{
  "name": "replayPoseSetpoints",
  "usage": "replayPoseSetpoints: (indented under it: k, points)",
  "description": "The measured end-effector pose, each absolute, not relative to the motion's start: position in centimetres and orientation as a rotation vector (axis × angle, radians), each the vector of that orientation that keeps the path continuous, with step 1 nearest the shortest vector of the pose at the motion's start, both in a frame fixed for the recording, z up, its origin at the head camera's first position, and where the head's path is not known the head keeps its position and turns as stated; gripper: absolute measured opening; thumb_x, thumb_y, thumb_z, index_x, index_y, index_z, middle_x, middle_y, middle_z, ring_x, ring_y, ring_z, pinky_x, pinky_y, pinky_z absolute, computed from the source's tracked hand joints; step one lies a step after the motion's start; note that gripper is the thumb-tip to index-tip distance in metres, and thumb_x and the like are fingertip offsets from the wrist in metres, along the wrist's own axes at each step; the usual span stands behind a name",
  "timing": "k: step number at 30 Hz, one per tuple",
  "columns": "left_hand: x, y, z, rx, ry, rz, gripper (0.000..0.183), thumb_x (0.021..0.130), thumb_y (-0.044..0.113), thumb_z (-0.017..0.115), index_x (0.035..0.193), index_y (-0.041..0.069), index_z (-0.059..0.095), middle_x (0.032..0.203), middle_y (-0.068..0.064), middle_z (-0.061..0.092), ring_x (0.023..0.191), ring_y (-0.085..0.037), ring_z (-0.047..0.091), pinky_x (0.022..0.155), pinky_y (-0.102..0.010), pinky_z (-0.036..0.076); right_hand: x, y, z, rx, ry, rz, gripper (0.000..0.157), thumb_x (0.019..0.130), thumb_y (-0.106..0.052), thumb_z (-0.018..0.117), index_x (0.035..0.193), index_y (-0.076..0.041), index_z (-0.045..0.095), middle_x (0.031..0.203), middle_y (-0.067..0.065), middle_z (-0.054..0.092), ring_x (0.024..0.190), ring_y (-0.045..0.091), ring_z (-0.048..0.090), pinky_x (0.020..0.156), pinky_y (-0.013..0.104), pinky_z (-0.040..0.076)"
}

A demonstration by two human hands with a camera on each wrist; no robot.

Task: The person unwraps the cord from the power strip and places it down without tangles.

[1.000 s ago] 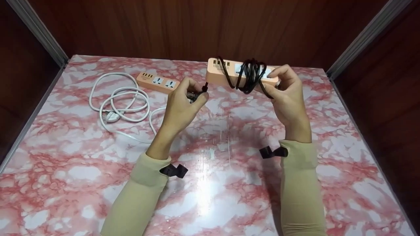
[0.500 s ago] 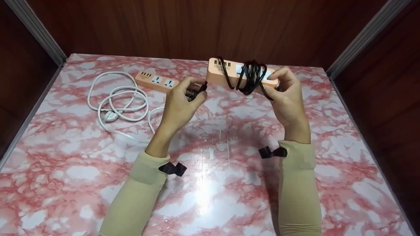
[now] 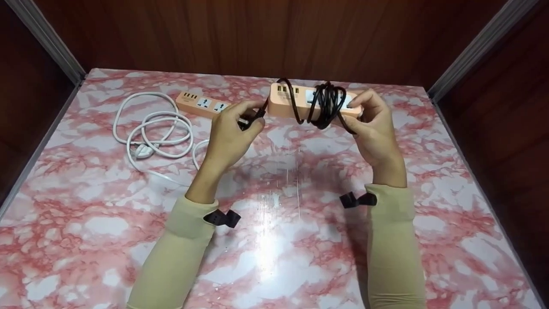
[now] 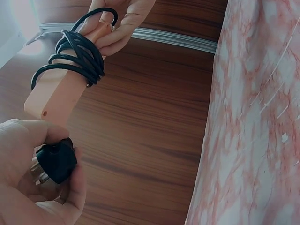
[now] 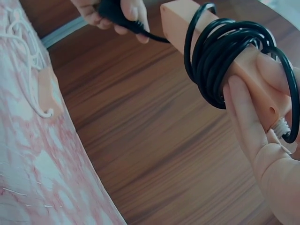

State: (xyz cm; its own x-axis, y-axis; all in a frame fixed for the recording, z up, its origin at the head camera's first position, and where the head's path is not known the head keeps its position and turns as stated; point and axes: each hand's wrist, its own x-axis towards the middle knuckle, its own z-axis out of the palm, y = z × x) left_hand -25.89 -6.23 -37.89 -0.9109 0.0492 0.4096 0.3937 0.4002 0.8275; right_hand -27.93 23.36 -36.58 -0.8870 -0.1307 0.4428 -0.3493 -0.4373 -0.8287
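Observation:
My right hand (image 3: 375, 124) grips one end of an orange power strip (image 3: 281, 106), held up over the table. Several turns of black cord (image 3: 328, 105) are wound round the strip's middle, and one looser loop crosses nearer its USB end. A white collar (image 5: 280, 127) joins the cord to the strip beside my right palm. Just off the other end, my left hand (image 3: 231, 133) pinches the black plug (image 4: 57, 160) between thumb and fingers, its metal pins pointing toward the palm. From the plug a short stretch of cord runs back to the strip.
A second orange power strip (image 3: 197, 108) lies at the back left of the table (image 3: 300, 257), partly behind my left hand. Its white cord (image 3: 156, 113) spreads in loose coils, with a white plug (image 3: 143, 151) among them. Brown wood-grain panels (image 3: 257, 38) enclose the back and sides.
My left hand has moved slightly left with the plug, and the cord between plug and strip shows longer. The held strip's USB end has dipped a little.

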Motion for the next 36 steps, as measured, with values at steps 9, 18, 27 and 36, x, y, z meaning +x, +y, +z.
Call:
replayPoseSetpoints:
  k: [9, 18, 27, 36]
  points:
    - [-26.1, -6.5, -38.0, -0.353, -2.316, -1.489, 0.028, 0.100, 0.019, 0.074, 0.127, 0.011, 0.078, 0.105, -0.003, 0.077, 0.098, -0.012, 0.068, 0.082, -0.029, 0.055, -27.9, 23.4, -36.7, 0.691, -1.624, 2.451, 0.024, 0.087, 0.018, 0.075, 0.096, 0.002, 0.061, 0.109, 0.013, 0.063, 0.091, 0.020, 0.064, 0.075, 0.027, 0.061]
    - [-26.3, -6.7, -37.9, -0.364, -2.205, -1.443, 0.021, 0.099, 0.019, 0.076, 0.119, 0.014, 0.082, 0.105, 0.000, 0.079, 0.095, -0.011, 0.070, 0.083, -0.030, 0.055, -28.0, 23.5, -37.0, 0.669, -1.669, 2.439, 0.023, 0.088, 0.018, 0.072, 0.096, 0.000, 0.062, 0.107, 0.012, 0.061, 0.088, 0.018, 0.064, 0.075, 0.027, 0.062]
    - [-26.0, -7.1, -37.3, -0.364, -2.155, -1.388, 0.021, 0.099, 0.019, 0.077, 0.119, 0.012, 0.082, 0.106, 0.000, 0.079, 0.094, -0.012, 0.068, 0.085, -0.032, 0.053, -28.0, 23.3, -36.9, 0.616, -1.669, 2.473, 0.029, 0.086, 0.025, 0.068, 0.095, -0.002, 0.063, 0.106, 0.012, 0.062, 0.090, 0.019, 0.065, 0.077, 0.030, 0.063]
    - [-25.3, -7.0, -36.4, -0.392, -2.106, -1.382, 0.020, 0.099, 0.022, 0.078, 0.116, 0.013, 0.082, 0.104, 0.003, 0.078, 0.088, -0.009, 0.065, 0.078, -0.027, 0.051, -28.0, 23.2, -36.9, 0.594, -1.677, 2.438, 0.029, 0.086, 0.026, 0.065, 0.094, -0.002, 0.063, 0.103, 0.011, 0.062, 0.086, 0.016, 0.063, 0.072, 0.025, 0.060]
